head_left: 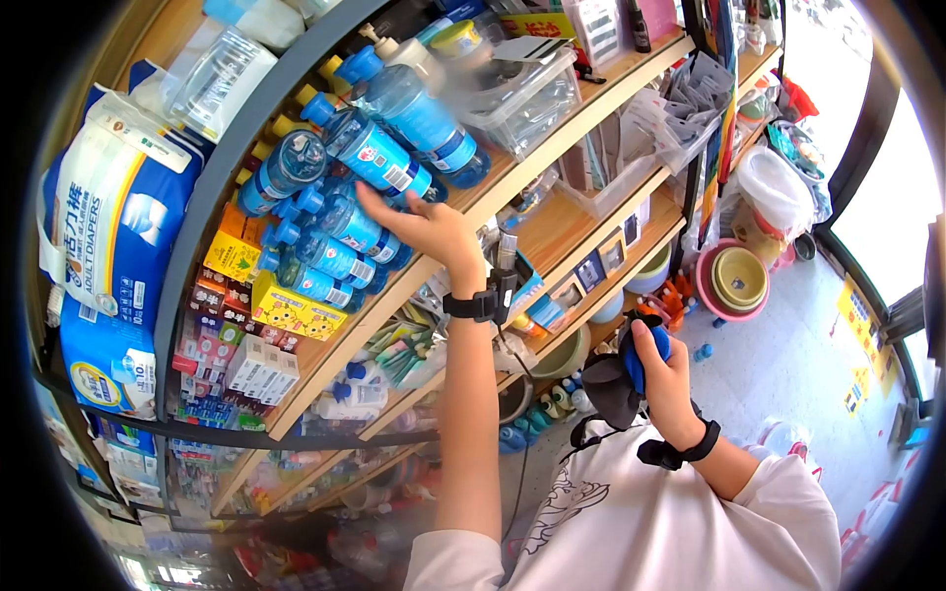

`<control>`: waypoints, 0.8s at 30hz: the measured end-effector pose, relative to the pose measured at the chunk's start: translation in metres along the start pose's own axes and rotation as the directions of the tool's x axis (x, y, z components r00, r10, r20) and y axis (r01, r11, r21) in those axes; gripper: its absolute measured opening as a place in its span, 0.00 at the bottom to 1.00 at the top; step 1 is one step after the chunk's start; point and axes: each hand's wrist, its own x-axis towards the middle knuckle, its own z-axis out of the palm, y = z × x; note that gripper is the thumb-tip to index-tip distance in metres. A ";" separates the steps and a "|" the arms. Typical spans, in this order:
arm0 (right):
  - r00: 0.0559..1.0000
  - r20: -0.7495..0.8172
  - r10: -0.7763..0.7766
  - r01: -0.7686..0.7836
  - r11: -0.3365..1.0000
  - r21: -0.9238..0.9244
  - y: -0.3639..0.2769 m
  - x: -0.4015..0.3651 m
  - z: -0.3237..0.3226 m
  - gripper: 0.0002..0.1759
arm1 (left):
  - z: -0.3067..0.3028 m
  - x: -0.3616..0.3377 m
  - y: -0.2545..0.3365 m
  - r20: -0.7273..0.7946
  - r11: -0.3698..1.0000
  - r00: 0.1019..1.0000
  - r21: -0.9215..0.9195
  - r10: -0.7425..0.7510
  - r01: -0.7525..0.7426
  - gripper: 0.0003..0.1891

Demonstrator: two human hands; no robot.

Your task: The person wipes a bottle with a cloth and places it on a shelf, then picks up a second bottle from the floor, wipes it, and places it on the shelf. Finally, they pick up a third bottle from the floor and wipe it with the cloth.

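Observation:
My left hand [426,229] reaches up to a wooden shelf [512,172] and grips a blue bottle [379,158] with a blue cap, lying in a stack of similar blue bottles [330,251]. My right hand [662,372] is held near my chest and is closed around a blue and black object [631,369]; what it is I cannot tell. Both wrists wear black straps.
Clear plastic boxes [527,98] stand right of the bottles. Yellow and red small packages [246,315] fill the shelf below. Packs of adult diapers [113,236] hang at the left. Stacked plastic bowls [739,281] and bags sit at the far right by the tiled floor [788,364].

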 end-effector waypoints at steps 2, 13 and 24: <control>1.000 -0.020 0.005 -0.004 1.000 0.011 -0.002 -0.001 -0.002 0.21 | 0.002 -0.001 0.001 -0.043 0.957 0.984 0.244 0.174 -0.158 0.34; 0.998 -0.068 0.016 -0.014 0.999 0.033 0.000 0.003 -0.011 0.21 | 0.002 -0.002 0.015 0.044 0.862 0.955 0.420 0.293 -0.284 0.37; 0.993 -0.120 -0.003 0.010 0.998 0.059 -0.002 0.004 -0.019 0.22 | -0.001 -0.004 -0.005 0.199 0.684 0.858 0.531 0.473 -0.500 0.26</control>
